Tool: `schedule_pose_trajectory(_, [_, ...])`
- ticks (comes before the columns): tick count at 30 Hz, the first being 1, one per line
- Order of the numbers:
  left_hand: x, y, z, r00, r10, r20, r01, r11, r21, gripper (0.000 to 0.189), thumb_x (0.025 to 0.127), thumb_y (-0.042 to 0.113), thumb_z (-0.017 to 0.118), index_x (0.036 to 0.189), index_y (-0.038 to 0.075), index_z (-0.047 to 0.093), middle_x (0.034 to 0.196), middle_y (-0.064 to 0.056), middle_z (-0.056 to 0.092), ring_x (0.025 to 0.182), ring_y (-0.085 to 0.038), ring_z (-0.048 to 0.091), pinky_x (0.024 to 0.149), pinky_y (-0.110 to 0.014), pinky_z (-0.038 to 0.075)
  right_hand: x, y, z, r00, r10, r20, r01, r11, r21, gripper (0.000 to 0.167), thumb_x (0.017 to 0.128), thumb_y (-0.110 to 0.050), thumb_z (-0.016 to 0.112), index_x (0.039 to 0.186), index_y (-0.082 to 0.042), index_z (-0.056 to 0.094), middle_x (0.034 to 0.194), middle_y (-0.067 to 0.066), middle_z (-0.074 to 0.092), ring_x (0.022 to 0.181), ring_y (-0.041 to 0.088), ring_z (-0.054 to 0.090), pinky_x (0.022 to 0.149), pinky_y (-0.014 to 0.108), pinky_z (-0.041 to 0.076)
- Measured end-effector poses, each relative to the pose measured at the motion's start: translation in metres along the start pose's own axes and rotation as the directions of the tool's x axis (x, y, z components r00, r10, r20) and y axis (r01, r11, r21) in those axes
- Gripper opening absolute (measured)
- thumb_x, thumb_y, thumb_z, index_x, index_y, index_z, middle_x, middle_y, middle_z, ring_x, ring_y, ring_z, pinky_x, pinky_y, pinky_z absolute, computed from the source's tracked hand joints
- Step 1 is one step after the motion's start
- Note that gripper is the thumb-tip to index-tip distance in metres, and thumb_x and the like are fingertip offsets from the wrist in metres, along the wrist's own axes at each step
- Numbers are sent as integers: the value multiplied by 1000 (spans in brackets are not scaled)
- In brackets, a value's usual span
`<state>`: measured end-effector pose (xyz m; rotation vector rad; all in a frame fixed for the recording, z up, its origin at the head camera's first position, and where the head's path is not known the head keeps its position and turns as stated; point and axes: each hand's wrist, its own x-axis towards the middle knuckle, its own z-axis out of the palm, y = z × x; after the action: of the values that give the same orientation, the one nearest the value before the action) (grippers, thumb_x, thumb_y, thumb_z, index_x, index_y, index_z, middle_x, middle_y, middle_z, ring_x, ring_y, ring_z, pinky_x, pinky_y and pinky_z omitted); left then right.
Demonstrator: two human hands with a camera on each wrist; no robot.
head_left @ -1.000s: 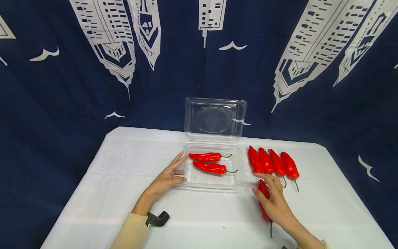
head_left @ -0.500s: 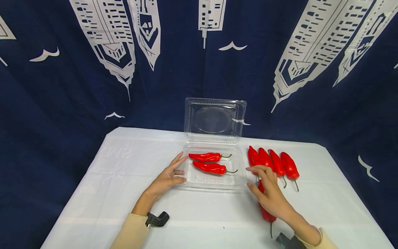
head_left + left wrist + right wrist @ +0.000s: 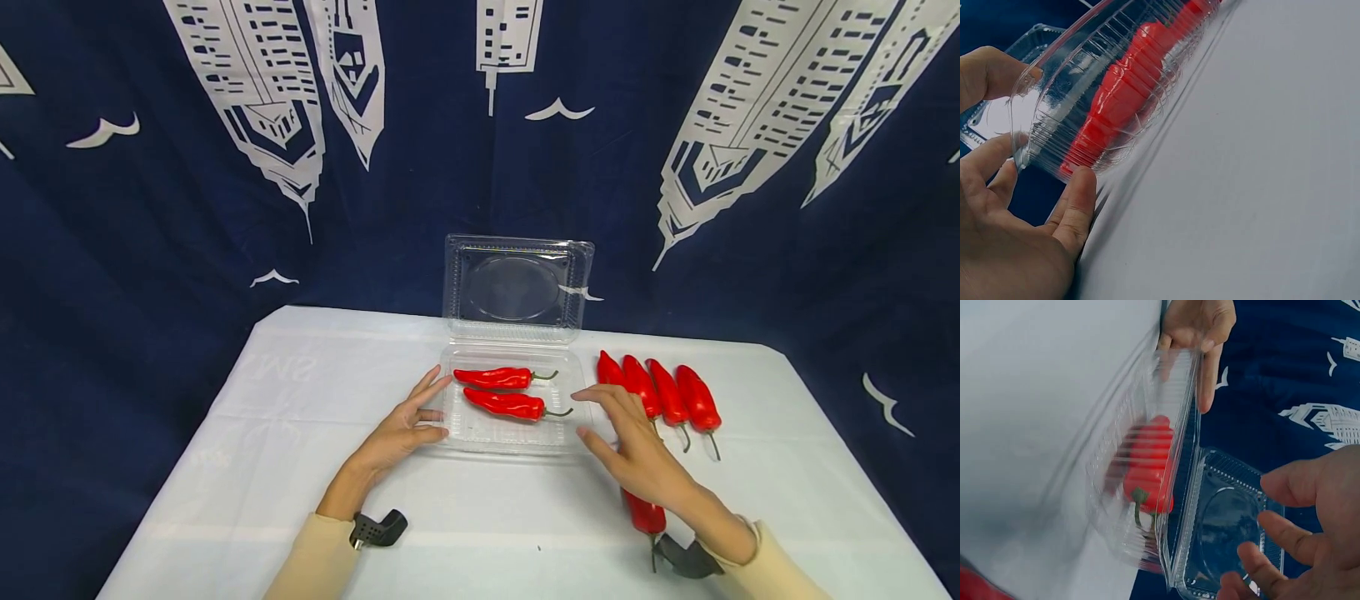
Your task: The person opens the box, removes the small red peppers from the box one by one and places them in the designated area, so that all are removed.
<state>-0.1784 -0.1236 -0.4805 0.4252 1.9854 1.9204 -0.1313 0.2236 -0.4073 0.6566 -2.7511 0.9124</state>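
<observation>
A clear plastic clamshell box (image 3: 517, 437) stands on the table, its lid (image 3: 513, 287) raised at the back. Two red chili peppers, a rear one (image 3: 491, 379) and a front one (image 3: 510, 405), lie crosswise inside, stems to the right. My left hand (image 3: 401, 432) rests spread against the box's left side; in the left wrist view its thumb and fingers touch the clear wall (image 3: 1054, 119). My right hand (image 3: 645, 458) hovers by the right rim, fingers spread and holding nothing. Below it lies a single pepper (image 3: 645, 512), its upper part hidden by the hand.
Several more red peppers (image 3: 699, 402) lie in a row right of the box, partly behind my right hand. A white cloth (image 3: 262, 467) covers the table. Behind hangs a dark blue curtain (image 3: 420, 192) with white building prints.
My right hand has moved left from over the lone pepper to the box's right rim, fingers spreading. That pepper stays where it lay. The left hand has kept its place.
</observation>
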Motion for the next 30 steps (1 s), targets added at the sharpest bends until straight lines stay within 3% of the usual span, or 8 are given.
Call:
schedule_pose_trajectory(6, [-1, 0, 1, 1000, -2, -3, 2, 1000, -3, 83, 86, 0, 68, 158, 21, 33, 168, 17, 3, 124, -32, 42, 93, -33, 47, 11, 3, 1, 999, -30, 26, 29, 999, 25, 48, 89, -12, 73, 134, -15, 57, 133, 4, 55, 124, 24, 47, 96, 60, 49])
schedule_pose_trajectory(19, [-1, -2, 0, 1000, 6, -12, -6, 1000, 7, 84, 85, -1, 67, 158, 20, 32, 168, 17, 5, 124, -32, 43, 95, -36, 44, 30, 11, 16, 994, -111, 21, 110, 992, 58, 40, 91, -10, 70, 130, -11, 59, 131, 3, 57, 125, 23, 48, 102, 52, 44])
schedule_pose_trajectory(30, [0, -1, -1, 1000, -2, -10, 2, 1000, 5, 84, 85, -1, 68, 158, 21, 33, 167, 19, 5, 124, -32, 43, 94, -36, 45, 45, 8, 26, 991, -123, 60, 117, 988, 98, 41, 90, -8, 71, 129, -10, 60, 130, 4, 58, 123, 25, 52, 99, 53, 47])
